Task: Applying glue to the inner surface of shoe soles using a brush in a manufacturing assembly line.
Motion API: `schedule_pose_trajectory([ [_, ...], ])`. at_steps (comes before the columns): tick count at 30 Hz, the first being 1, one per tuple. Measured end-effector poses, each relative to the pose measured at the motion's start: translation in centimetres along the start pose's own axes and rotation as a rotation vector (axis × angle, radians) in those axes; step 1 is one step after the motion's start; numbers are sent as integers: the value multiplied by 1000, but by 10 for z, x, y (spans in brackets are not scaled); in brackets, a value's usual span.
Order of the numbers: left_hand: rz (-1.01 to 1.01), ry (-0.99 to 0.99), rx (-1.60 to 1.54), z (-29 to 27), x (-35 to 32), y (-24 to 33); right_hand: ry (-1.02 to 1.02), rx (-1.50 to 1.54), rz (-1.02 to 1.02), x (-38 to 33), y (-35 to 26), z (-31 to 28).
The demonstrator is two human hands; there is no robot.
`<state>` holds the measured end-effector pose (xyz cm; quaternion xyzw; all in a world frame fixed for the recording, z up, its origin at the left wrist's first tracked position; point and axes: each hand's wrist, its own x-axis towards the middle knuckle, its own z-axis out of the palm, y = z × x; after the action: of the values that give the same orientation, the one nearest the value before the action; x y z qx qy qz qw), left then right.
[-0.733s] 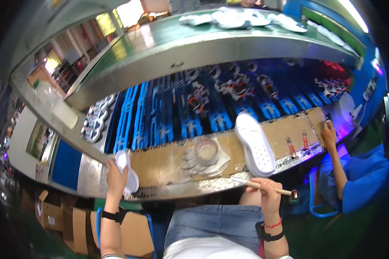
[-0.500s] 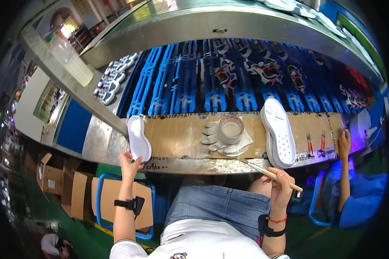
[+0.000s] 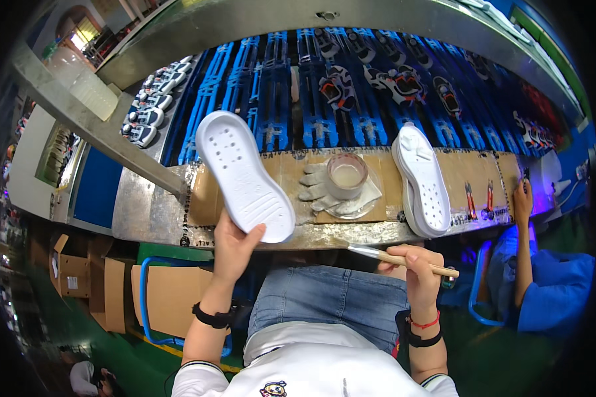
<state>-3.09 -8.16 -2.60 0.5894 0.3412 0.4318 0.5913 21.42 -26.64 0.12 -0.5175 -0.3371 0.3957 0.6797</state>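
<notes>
The left hand (image 3: 233,247) has its fingers (image 3: 255,235) clasped on one end of a white shoe sole (image 3: 245,173), and the right hand (image 3: 418,268) grasps a wooden-handled brush (image 3: 373,253).

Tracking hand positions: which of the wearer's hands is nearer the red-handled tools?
Right. The right hand, holding a brush, is below and left of the red-handled tools in view; the left hand, holding a white sole, is farther left, past the cup.

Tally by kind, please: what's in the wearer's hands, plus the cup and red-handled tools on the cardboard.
White sole, left hand: 1
Brush, right hand: 1
Cup: 1
Red-handled tools: 2
Total: 5
</notes>
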Motion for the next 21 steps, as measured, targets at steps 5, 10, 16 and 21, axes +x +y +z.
schedule_pose_trajectory([
  [5,68,-51,186,38,-8,21,-182,-163,-112,6,-11,10],
  [10,156,-107,309,49,-9,29,-274,-392,-298,20,-16,16],
  [16,144,-101,310,52,-11,29,-335,-492,-343,27,-25,13],
  [21,162,-114,311,55,-9,29,-376,-518,-378,32,-27,14],
])
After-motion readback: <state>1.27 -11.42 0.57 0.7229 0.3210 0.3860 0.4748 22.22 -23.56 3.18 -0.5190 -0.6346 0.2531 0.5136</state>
